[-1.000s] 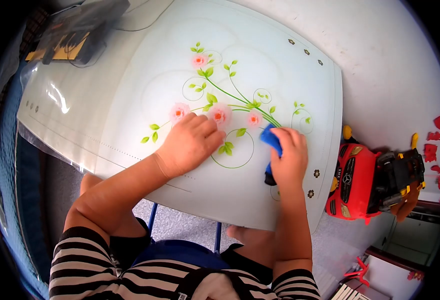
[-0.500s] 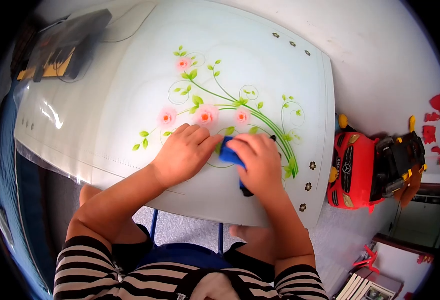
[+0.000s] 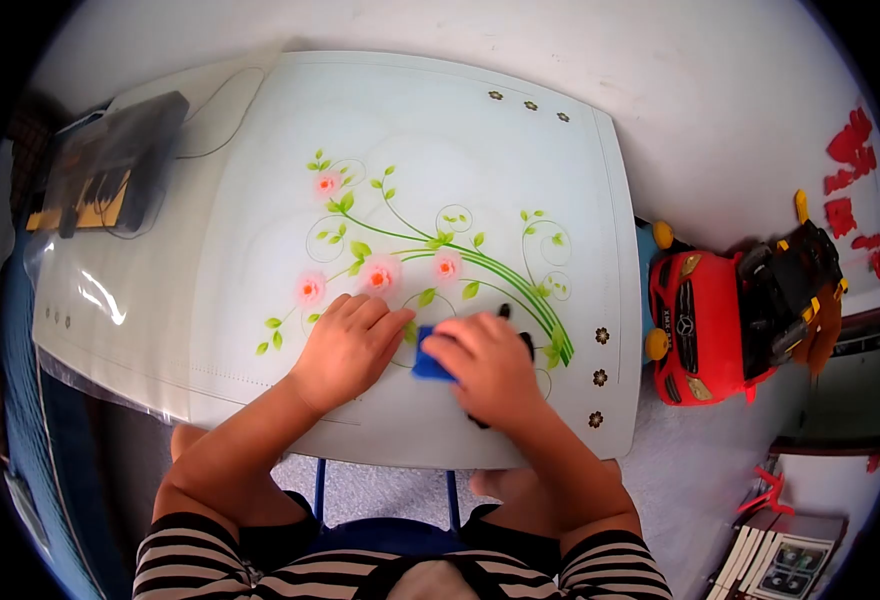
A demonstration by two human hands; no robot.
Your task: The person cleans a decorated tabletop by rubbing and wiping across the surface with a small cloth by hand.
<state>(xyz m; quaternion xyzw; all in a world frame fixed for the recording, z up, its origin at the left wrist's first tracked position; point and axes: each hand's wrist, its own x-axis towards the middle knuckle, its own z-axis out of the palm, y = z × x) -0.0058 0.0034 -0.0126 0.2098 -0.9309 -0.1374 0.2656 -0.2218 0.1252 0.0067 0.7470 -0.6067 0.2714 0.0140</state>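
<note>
My right hand (image 3: 490, 368) is closed over a blue object with black parts (image 3: 432, 356), just above or on the white table near its front edge. A flat blue part sticks out to the left of the fingers, and black ends show beyond and below the hand. The palm hides most of it, so its kind is unclear. My left hand (image 3: 348, 348) is just to its left, fingers curled and pressed together, fingertips close to the blue part. Whatever the left fingers may hold is hidden.
The white table (image 3: 410, 110) has a printed flower pattern (image 3: 380, 272). A dark device under clear plastic (image 3: 110, 175) is at the far left. A red toy car (image 3: 700, 325) stands right of the table. Books (image 3: 770, 560) are at lower right.
The view has shifted, so the table appears lower and further left. The right hand has turned slightly around the blue object. The left hand stays close beside it.
</note>
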